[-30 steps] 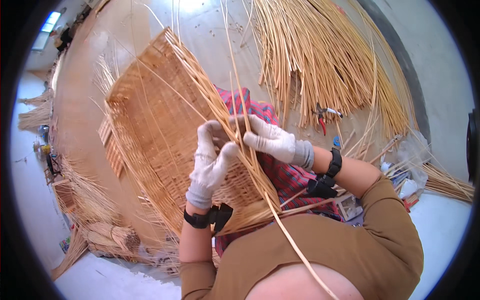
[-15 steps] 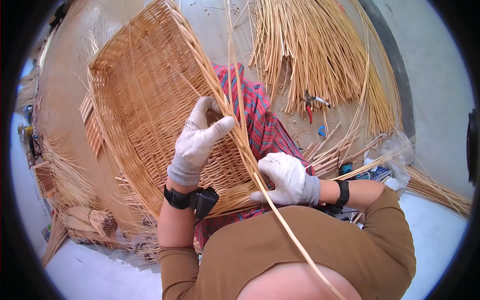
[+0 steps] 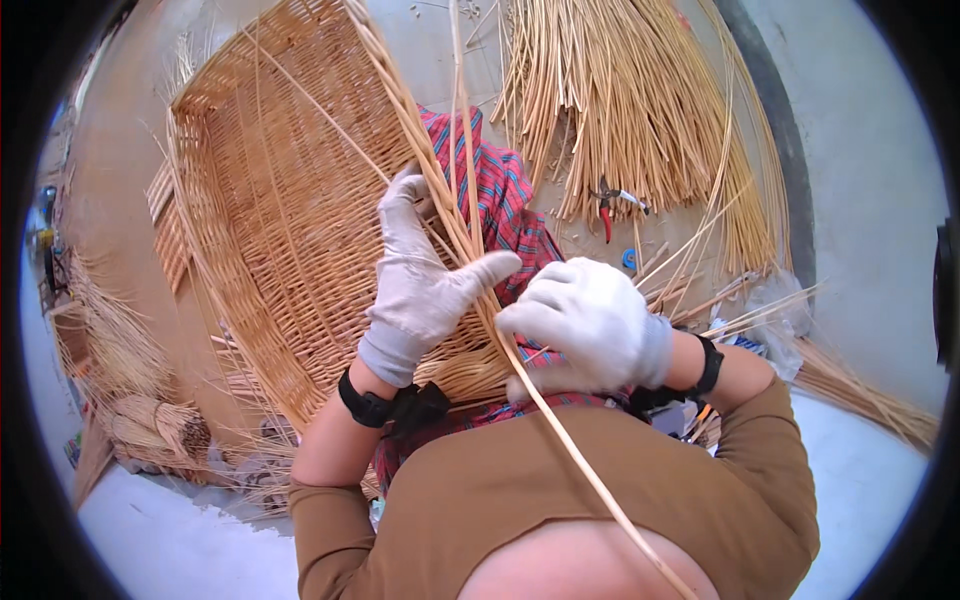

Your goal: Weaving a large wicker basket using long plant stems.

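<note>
A large rectangular wicker basket (image 3: 285,200) lies tilted across my lap, its woven inside facing up. My gloved left hand (image 3: 425,270) is closed over the basket's near right rim, fingers on the inner side and thumb lying across the rim. My gloved right hand (image 3: 590,320) is beside the lower part of that rim, its curled fingers closed on a pale rod (image 3: 580,462). From the rim the rod runs down over my chest. Its far end is hidden among the strands of the rim. Other thin rods stick up from the rim.
Red plaid cloth (image 3: 505,190) covers my legs. Beyond it lie a wide bundle of rods (image 3: 640,120), red-handled pruning shears (image 3: 608,205) and a blue tape roll (image 3: 628,260). More bundled rods (image 3: 125,350) lie at left, and plastic bags (image 3: 785,300) at right.
My left hand has shifted right and slightly down along the rim. My right hand has risen and turned, its fingers now curled at the rod. The basket has moved slightly.
</note>
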Action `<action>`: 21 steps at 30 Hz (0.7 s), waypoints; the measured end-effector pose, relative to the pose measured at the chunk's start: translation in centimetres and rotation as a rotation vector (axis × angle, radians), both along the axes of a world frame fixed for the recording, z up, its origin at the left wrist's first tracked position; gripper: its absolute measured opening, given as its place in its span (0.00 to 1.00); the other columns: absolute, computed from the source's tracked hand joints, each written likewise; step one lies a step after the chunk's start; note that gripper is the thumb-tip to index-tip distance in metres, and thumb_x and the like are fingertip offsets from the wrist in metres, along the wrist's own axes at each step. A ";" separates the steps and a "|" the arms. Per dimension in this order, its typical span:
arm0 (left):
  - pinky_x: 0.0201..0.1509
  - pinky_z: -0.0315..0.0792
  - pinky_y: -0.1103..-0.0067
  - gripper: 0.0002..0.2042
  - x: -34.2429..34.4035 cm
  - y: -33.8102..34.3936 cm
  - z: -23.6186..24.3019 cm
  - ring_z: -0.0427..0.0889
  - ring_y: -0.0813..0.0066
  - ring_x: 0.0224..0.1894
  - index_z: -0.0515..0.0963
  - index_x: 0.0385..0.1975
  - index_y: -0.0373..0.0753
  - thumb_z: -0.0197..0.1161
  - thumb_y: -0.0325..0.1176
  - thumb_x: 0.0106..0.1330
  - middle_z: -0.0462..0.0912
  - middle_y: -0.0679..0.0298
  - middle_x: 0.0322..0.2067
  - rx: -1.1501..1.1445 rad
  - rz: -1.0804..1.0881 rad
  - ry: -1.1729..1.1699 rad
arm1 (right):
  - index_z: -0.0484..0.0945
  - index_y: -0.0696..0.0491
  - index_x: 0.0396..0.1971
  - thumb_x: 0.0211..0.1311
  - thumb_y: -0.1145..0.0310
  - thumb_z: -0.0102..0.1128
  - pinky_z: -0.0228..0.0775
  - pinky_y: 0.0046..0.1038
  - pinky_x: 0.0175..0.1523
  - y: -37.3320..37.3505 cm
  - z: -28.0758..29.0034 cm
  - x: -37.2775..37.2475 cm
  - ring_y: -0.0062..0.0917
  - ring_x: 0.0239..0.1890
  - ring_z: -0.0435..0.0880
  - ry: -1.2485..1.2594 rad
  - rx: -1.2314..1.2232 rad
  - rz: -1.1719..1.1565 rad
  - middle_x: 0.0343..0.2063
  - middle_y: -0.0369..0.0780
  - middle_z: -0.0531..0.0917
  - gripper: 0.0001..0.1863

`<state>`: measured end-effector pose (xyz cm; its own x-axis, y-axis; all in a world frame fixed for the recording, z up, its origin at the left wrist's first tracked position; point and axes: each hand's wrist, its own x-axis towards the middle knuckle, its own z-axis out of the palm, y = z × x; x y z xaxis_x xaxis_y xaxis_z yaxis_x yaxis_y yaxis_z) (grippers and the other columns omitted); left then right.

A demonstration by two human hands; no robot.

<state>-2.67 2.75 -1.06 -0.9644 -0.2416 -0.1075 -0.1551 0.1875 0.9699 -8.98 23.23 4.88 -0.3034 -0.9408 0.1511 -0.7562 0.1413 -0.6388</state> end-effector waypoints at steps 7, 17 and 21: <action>0.73 0.64 0.70 0.53 -0.5 0.0 -1.9 0.65 0.65 0.70 0.44 0.77 0.32 0.75 0.28 0.56 0.59 0.51 0.71 -0.115 0.004 0.114 | 0.85 0.54 0.36 0.74 0.64 0.57 0.75 0.23 0.34 0.3 -1.9 -2.1 0.20 0.29 0.84 -1.165 -0.278 -0.596 0.29 0.36 0.87 0.12; 0.74 0.63 0.66 0.50 -1.8 -2.2 -0.8 0.64 0.58 0.73 0.41 0.79 0.38 0.71 0.49 0.68 0.63 0.50 0.71 0.715 0.062 0.237 | 0.84 0.59 0.41 0.67 0.64 0.67 0.79 0.27 0.39 -12.7 1.3 -9.2 0.18 0.31 0.86 -0.357 0.414 -0.077 0.26 0.42 0.86 0.12; 0.77 0.59 0.66 0.53 -1.5 0.0 -1.6 0.61 0.61 0.74 0.43 0.79 0.38 0.76 0.32 0.60 0.63 0.52 0.72 0.306 0.146 0.353 | 0.83 0.54 0.48 0.72 0.59 0.65 0.70 0.18 0.32 -17.3 1.6 -16.9 0.10 0.26 0.74 -0.730 -0.017 -0.196 0.30 0.30 0.84 0.15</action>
<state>-4.21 2.76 -2.70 -0.9131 -0.3855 0.1329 0.1898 -0.1133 0.9753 -25.88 5.95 6.46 -0.4934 -0.8587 -0.1382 -0.1018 0.2148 -0.9713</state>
